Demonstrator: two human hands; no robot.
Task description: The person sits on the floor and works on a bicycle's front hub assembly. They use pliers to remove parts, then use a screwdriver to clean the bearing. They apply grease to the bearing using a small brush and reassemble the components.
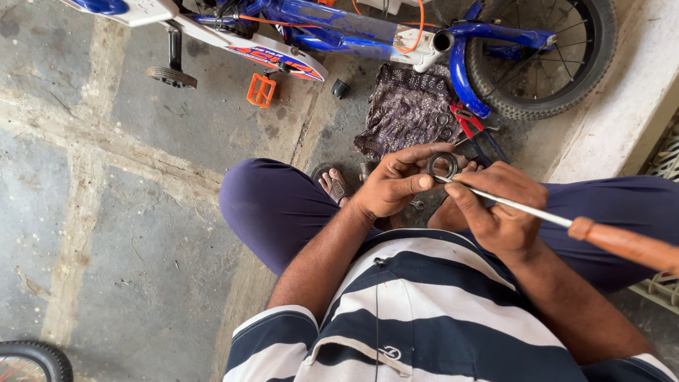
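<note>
While the left hand (392,184) is pinching a small dark ring (443,166) between thumb and fingers near the middle of the frame, the right hand (495,209) is closing around a screwdriver (566,223) with an orange-brown handle and is pressing its thin metal tip against the ring's edge. To do this well, the ring should be sitting still and the tip should be staying low, so it is not slipping onto a finger. Just above the hands, a dark patterned cloth (407,106) is lying on the floor with more small rings on it. Along the top of the frame, a blue bike (368,32) is lying on its side.
</note>
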